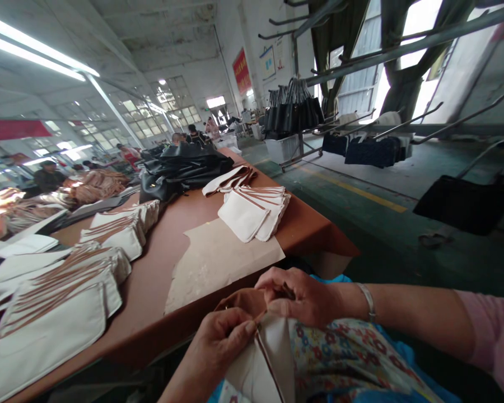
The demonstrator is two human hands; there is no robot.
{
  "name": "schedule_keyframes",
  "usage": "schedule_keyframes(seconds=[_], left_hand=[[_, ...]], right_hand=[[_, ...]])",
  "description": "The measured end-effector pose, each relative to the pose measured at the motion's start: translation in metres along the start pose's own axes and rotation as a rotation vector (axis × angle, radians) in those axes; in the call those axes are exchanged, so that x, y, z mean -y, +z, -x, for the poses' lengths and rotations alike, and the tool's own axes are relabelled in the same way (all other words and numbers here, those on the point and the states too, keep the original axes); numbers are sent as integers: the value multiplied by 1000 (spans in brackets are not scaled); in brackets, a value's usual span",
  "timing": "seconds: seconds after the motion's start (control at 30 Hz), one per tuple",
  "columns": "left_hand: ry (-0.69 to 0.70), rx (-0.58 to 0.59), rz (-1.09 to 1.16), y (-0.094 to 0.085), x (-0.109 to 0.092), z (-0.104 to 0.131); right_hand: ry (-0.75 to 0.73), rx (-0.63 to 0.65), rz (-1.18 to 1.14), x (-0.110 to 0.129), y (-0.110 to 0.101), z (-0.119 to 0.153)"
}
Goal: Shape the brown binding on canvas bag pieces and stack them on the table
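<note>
A white piece with a brown-edged slit (279, 344) lies over my lap, its top edge pinched between both hands. My left hand (227, 336) closes thumb and forefinger on that edge, beside the slit's upper end. Just above and to the right, my right hand (296, 296) has its fingers curled around the top of the same piece; a small dark item shows between them, too small to make out. Brown material (246, 302) bulges up behind the two hands, near the table's edge.
The brown table (163, 252) holds a paper sheet (222, 260), white pieces with brown trim (246, 212), more stacks at left (67, 313) and a black pile (185, 168). Racks with black bags (294, 115) stand at right. People (48, 176) are in the background.
</note>
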State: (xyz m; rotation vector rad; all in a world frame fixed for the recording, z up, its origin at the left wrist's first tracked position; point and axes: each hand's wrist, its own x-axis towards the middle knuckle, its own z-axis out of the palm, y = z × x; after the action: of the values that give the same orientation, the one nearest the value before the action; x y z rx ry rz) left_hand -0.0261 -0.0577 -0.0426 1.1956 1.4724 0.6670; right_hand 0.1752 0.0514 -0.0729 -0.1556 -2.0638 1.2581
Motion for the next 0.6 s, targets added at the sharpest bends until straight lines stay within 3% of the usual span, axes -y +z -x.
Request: schedule_keyframes(seconds=[0.13, 0.27, 0.37, 0.6], left_hand=[[51, 15, -201, -2, -9, 2], [125, 13, -391, 0, -25, 4], [160, 7, -497, -1, -35, 6], [183, 19, -583, -4, -38, 7]], right_hand=[[401, 107, -134, 3, -12, -11], [676, 350, -184, 1, -21, -19], [724, 454, -261, 2, -25, -22], [725, 495, -413, 0, -28, -23]])
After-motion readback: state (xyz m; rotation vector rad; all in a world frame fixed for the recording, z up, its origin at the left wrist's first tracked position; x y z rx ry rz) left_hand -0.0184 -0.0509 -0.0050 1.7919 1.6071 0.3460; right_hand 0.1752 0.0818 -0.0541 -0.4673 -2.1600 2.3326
